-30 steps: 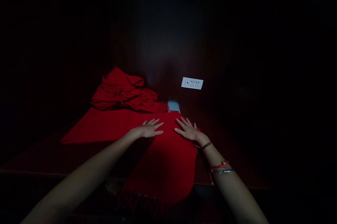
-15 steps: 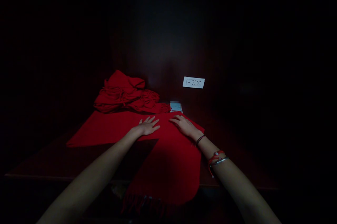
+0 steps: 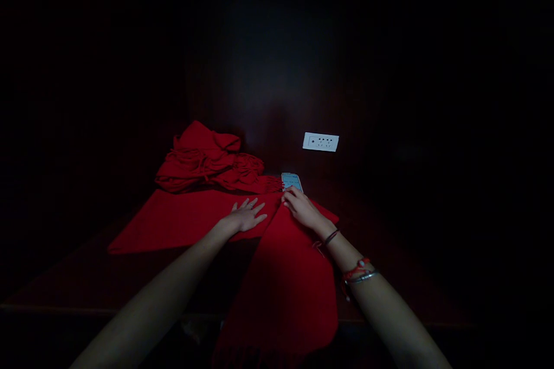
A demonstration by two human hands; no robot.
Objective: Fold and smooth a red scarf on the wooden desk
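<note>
A red scarf [image 3: 288, 282] with a fringed end lies bent across the dark table, one part stretching left and another hanging over the front edge. My left hand [image 3: 247, 216] rests flat on the left part, fingers spread. At the bend, my right hand [image 3: 303, 206] pinches the scarf's far edge between thumb and fingers. A crease runs from there down toward the left hand. Just beyond the right hand is a phone [image 3: 291, 180] with a lit screen, its near end partly covered.
A heap of crumpled red scarves [image 3: 208, 158] with fringes sits at the back left of the table [image 3: 64, 282]. On the dark wall behind is a white socket panel [image 3: 321, 141]. The surroundings are very dark.
My right hand has gone from lying on the scarf with fingers stretched to pinching its far edge. A raised fold has appeared there. My left hand stays flat. The view has tilted slightly.
</note>
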